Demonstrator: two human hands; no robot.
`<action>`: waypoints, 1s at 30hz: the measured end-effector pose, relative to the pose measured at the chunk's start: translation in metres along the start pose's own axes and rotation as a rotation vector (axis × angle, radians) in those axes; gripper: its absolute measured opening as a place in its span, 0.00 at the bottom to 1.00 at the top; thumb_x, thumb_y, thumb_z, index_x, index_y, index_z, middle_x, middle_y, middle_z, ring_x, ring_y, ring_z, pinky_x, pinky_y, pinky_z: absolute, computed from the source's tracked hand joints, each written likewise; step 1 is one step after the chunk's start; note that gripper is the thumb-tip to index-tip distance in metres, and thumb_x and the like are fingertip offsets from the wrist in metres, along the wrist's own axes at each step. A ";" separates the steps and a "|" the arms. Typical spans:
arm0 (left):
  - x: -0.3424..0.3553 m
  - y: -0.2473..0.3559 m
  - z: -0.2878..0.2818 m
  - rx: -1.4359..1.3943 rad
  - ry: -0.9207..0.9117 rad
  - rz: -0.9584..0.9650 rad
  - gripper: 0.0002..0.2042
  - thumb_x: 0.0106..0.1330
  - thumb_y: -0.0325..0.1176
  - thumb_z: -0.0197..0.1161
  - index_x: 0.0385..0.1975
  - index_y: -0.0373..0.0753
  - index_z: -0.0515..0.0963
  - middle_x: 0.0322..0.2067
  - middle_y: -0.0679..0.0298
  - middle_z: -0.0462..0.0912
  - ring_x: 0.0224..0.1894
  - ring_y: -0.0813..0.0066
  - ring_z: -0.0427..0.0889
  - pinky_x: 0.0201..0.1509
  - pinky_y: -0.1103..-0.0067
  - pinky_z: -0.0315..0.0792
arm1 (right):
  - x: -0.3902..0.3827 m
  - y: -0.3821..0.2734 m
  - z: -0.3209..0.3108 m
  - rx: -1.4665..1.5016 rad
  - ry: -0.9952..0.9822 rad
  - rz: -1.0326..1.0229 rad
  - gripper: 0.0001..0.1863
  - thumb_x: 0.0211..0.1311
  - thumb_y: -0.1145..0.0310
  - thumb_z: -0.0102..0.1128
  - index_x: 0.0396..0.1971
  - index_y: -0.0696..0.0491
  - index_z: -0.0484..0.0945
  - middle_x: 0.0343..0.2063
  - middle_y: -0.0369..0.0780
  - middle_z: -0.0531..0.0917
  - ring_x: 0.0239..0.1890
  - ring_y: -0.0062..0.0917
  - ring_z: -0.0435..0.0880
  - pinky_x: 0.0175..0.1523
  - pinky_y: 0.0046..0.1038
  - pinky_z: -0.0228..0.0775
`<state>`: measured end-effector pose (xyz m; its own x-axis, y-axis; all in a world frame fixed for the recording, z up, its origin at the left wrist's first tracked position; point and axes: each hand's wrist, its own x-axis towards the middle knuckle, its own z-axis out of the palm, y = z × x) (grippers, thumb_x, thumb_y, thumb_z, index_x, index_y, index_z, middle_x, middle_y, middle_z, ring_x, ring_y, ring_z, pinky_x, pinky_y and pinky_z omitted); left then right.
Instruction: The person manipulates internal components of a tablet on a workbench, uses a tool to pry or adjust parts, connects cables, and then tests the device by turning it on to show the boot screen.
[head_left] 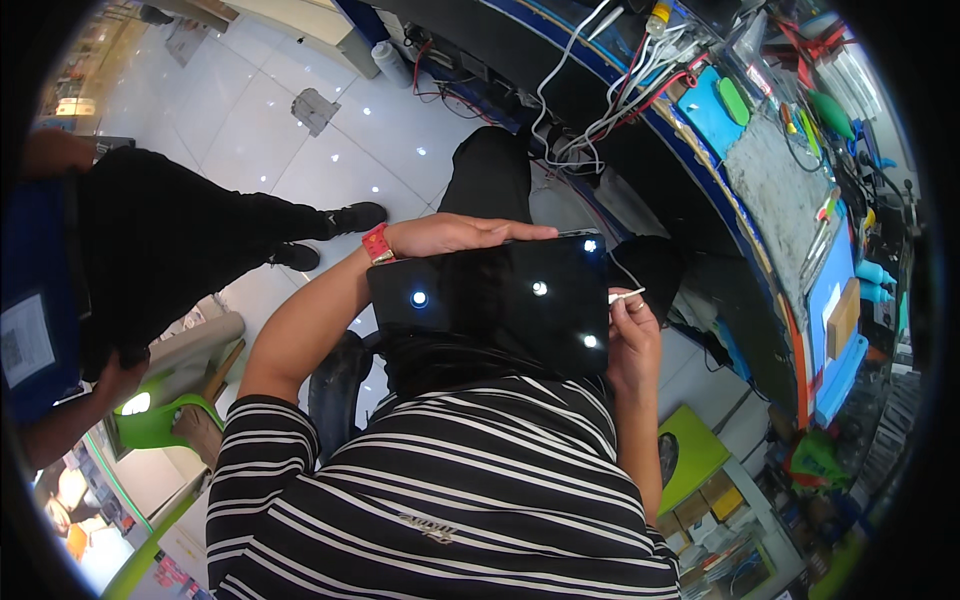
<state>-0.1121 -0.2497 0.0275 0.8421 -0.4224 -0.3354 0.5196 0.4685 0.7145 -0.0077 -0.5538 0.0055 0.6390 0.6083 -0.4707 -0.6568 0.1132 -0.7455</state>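
Note:
A dark, glossy tablet (480, 300) lies across my lap, reflecting several bright lights. My left hand (450, 233), with a red watch band (377, 243) at its wrist, grips the upper edge, fingers stretched along it. At the tablet's right side, my right hand (632, 335) pinches a white cable plug (621, 297) against the edge, where a port would be hidden; whether it is fully inserted I cannot tell. The thin white lead bends upward from that plug.
A cluttered workbench (760, 160) curves along the right, with tools and tangled cables (610, 125). Another person (150, 240) in dark trousers stands close at left, near a green chair (150, 425). A white bottle (389, 63) stands on the tiled floor (230, 120) by the counter.

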 end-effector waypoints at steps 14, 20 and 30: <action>0.002 0.002 -0.004 0.038 -0.013 0.030 0.29 0.81 0.47 0.42 0.72 0.31 0.59 0.74 0.56 0.60 0.76 0.66 0.58 0.77 0.72 0.51 | 0.000 0.005 -0.007 0.029 0.008 -0.001 0.08 0.72 0.71 0.58 0.46 0.58 0.79 0.32 0.35 0.82 0.30 0.15 0.80 0.37 0.17 0.74; 0.000 0.001 -0.003 0.054 -0.013 0.044 0.29 0.81 0.47 0.42 0.72 0.30 0.59 0.74 0.56 0.60 0.76 0.66 0.56 0.78 0.72 0.49 | -0.002 0.002 0.001 0.090 -0.015 0.024 0.10 0.74 0.71 0.54 0.48 0.59 0.78 0.35 0.38 0.84 0.33 0.16 0.82 0.39 0.18 0.76; -0.001 -0.005 -0.004 0.069 -0.007 0.073 0.29 0.82 0.46 0.41 0.72 0.30 0.59 0.74 0.57 0.59 0.77 0.66 0.54 0.79 0.72 0.46 | -0.002 0.011 0.002 0.015 -0.030 0.013 0.10 0.74 0.73 0.53 0.50 0.58 0.77 0.41 0.39 0.85 0.39 0.17 0.83 0.44 0.20 0.76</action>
<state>-0.1146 -0.2481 0.0219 0.8764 -0.3944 -0.2764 0.4450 0.4438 0.7778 -0.0169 -0.5519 -0.0003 0.6178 0.6334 -0.4659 -0.6714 0.1166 -0.7318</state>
